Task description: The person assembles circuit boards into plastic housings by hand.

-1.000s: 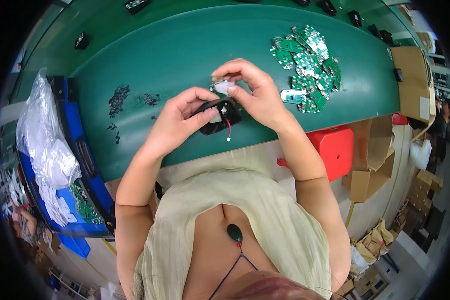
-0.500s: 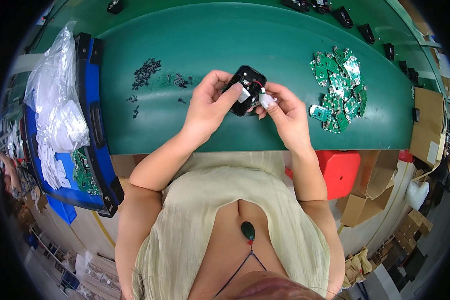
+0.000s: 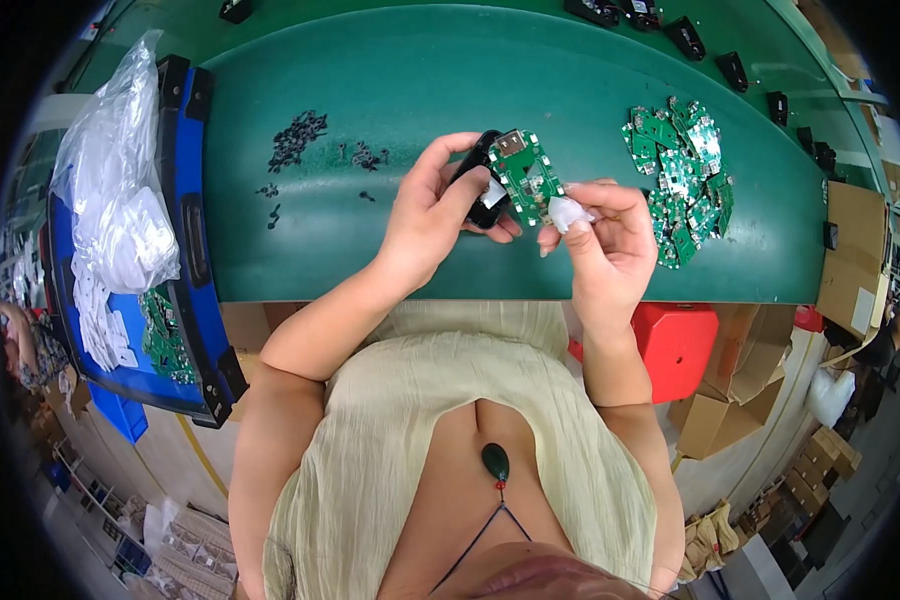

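My left hand [image 3: 428,205] is closed round a black plastic housing [image 3: 479,152], its thumb pressed on a white piece [image 3: 493,192] inside. Over the housing's right side stands a green circuit board [image 3: 526,172] with a metal port at its far end, tilted. My right hand [image 3: 610,235] pinches the board's near right edge between thumb and fingers. A crumpled white scrap or fingertip cover [image 3: 568,213] shows at those fingertips; which it is I cannot tell. Whether wires join board and housing is hidden.
A heap of green circuit boards [image 3: 678,180] lies to the right, small black parts [image 3: 295,140] to the left. A blue crate [image 3: 192,130] with a clear plastic bag [image 3: 120,190] stands at the left edge. Black housings [image 3: 685,37] line the far side; a red stool [image 3: 676,350] is below.
A circuit board now shows over the housing, held in my right hand, which has moved a little right. At the near left of the board heap, one board is gone. My left hand keeps the housing.
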The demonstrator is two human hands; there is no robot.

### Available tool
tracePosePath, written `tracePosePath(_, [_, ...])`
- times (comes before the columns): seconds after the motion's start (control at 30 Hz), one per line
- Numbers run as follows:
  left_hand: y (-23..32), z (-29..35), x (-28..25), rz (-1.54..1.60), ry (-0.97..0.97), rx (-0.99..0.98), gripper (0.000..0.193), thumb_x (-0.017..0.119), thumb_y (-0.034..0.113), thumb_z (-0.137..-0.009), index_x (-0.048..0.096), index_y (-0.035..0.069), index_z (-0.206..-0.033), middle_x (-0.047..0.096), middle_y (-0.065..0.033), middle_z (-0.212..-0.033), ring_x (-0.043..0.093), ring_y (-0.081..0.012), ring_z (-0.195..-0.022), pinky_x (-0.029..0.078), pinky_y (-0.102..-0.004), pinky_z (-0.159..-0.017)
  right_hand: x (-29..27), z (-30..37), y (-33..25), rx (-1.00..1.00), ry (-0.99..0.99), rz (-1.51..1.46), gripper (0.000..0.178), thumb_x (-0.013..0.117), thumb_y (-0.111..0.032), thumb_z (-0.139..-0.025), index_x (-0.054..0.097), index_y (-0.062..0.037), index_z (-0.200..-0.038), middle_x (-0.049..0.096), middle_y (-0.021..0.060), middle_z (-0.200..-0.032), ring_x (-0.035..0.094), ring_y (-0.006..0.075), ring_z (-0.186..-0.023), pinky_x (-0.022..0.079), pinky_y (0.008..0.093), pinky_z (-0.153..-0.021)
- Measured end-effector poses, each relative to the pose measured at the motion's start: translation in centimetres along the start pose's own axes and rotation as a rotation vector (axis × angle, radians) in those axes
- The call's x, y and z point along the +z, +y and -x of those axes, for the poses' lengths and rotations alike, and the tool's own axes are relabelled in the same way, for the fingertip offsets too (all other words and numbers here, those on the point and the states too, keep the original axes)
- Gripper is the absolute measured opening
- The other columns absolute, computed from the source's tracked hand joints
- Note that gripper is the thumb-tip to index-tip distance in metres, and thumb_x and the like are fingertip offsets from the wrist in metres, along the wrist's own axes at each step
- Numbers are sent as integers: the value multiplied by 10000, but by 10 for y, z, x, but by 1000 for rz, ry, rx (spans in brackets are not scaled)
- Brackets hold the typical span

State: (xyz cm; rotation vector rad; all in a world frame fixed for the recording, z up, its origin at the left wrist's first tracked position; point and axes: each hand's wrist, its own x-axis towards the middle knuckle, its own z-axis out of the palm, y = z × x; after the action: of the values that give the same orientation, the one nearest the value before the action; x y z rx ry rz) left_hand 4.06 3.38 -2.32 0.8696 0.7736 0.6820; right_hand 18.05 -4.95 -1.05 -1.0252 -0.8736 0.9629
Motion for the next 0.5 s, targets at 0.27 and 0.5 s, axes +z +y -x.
tracePosePath(0.27, [-1,3,-1,-37,-19,38,260,420,48,-937,418,17,-1195,616,-125,-919,648,-187,-668,563,-285,-570,3,-6,0,43,-22,37,159,522,40,-871,497,47,-1027,549,93,-911,586,121,-722,506,232,-614])
tracePosePath(0.5, [1,5,-4,-6,-45,35,286,430,38,-930,415,3,-1214,612,-117,-939,642,-172,-711,564,-285,-600,1,-9,3,155,-5,79,159,522,40,-870,505,33,-1027,589,94,-900,572,105,-703,477,221,-591])
